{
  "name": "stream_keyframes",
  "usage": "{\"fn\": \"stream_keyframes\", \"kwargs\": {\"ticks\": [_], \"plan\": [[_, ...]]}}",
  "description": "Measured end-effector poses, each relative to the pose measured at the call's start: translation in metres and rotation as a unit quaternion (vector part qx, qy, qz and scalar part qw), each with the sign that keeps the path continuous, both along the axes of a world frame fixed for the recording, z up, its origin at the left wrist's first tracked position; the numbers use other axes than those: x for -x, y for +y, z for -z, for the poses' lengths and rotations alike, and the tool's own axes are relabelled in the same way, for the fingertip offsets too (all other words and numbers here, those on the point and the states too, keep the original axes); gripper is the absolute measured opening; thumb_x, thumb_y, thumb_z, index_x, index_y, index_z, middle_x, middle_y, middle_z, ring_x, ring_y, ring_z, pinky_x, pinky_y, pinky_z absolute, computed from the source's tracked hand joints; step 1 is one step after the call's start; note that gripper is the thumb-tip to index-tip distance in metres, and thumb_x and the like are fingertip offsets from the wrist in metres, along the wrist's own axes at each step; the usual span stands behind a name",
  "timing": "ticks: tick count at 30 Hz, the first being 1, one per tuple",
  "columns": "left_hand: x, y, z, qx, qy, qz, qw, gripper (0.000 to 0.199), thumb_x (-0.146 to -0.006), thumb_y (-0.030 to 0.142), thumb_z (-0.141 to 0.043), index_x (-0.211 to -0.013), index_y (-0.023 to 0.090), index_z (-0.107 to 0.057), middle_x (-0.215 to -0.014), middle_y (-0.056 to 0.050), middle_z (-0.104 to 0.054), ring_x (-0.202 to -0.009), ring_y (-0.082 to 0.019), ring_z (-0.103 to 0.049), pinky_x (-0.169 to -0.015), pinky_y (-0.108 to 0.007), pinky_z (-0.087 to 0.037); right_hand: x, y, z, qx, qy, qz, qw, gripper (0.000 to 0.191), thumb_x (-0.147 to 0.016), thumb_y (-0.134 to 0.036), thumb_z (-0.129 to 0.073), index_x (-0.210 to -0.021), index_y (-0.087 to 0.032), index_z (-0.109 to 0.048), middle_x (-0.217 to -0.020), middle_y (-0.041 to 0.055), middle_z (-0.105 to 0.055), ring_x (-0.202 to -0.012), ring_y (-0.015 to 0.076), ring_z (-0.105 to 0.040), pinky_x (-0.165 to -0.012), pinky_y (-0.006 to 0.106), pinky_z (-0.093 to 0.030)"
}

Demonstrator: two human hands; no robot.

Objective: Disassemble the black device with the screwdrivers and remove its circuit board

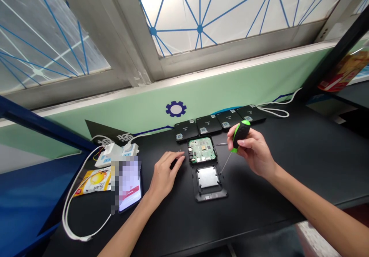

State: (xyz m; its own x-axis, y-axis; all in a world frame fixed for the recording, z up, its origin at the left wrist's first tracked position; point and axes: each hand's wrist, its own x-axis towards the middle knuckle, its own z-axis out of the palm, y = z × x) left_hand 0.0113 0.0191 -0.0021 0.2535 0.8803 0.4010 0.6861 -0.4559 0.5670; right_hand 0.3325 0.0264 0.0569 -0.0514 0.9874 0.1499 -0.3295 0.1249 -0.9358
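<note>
A screwdriver [241,136] with a black and green handle is gripped in my right hand [256,151]. Its thin shaft slants down to the left, the tip by the right edge of a black plastic cover [211,195] with a silver metal plate [208,177] on it. Directly behind the cover lies an opened black box with a green circuit board [201,149] exposed. My left hand [166,172] rests on the table left of the box, thumb and forefinger slightly apart and nothing visible between them. Tiny dark pieces, perhaps screws [180,150], lie by its fingertips.
Several closed black boxes [210,124] stand in a row along the wall. A second thin tool [221,144] lies right of the opened box. On the left are a power strip [117,155], a snack packet [93,181], a phone [130,186] and a white cable [66,214].
</note>
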Motion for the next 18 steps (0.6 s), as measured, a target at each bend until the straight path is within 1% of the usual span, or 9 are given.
{"fn": "stream_keyframes", "kwargs": {"ticks": [3,8,14,17,18], "plan": [[-0.0008,-0.0012,-0.0034,0.008,0.000,-0.008,1.000,0.027,-0.120,0.036,-0.058,-0.125,0.026,-0.082,-0.115,-0.007,-0.084,-0.104,-0.025,-0.080,-0.093,-0.036,-0.062,0.0007,-0.0002,-0.0015,0.000,0.002,0.002,1.000,0.020,-0.076,-0.031,-0.075,-0.093,-0.020,-0.078,-0.070,0.0042,-0.073,-0.052,0.0131,-0.036,-0.048,0.029,-0.018],[-0.0014,-0.0013,-0.0057,0.010,-0.002,-0.011,1.000,0.028,-0.120,0.035,-0.057,-0.121,0.025,-0.082,-0.113,-0.006,-0.084,-0.105,-0.025,-0.081,-0.094,-0.036,-0.062,-0.0002,0.0003,-0.0005,-0.002,0.009,-0.002,1.000,0.020,-0.077,-0.029,-0.074,-0.094,-0.020,-0.078,-0.071,0.0036,-0.074,-0.051,0.0110,-0.033,-0.049,0.029,-0.019],[-0.0016,-0.0027,-0.0067,-0.002,0.001,-0.015,1.000,0.026,-0.119,0.034,-0.057,-0.120,0.026,-0.082,-0.114,-0.007,-0.083,-0.102,-0.026,-0.080,-0.089,-0.035,-0.064,-0.0008,0.0002,0.0013,0.003,0.005,0.000,1.000,0.022,-0.077,-0.031,-0.074,-0.096,-0.020,-0.077,-0.072,0.0044,-0.072,-0.055,0.0140,-0.037,-0.049,0.029,-0.020],[-0.0023,-0.0038,-0.0073,-0.014,0.002,-0.007,1.000,0.024,-0.118,0.032,-0.058,-0.120,0.025,-0.081,-0.113,-0.007,-0.082,-0.102,-0.026,-0.079,-0.084,-0.034,-0.063,-0.0002,0.0016,0.0024,0.007,0.002,0.000,1.000,0.023,-0.077,-0.031,-0.073,-0.097,-0.021,-0.077,-0.072,0.0042,-0.072,-0.055,0.0144,-0.038,-0.049,0.029,-0.021],[-0.0030,-0.0045,-0.0077,-0.020,0.001,-0.004,1.000,0.023,-0.118,0.031,-0.058,-0.120,0.025,-0.080,-0.113,-0.007,-0.082,-0.103,-0.026,-0.079,-0.085,-0.035,-0.063,0.0000,0.0022,0.0025,0.009,0.002,-0.002,1.000,0.023,-0.077,-0.032,-0.074,-0.097,-0.021,-0.077,-0.072,0.0041,-0.072,-0.055,0.0144,-0.038,-0.049,0.029,-0.021]]}}
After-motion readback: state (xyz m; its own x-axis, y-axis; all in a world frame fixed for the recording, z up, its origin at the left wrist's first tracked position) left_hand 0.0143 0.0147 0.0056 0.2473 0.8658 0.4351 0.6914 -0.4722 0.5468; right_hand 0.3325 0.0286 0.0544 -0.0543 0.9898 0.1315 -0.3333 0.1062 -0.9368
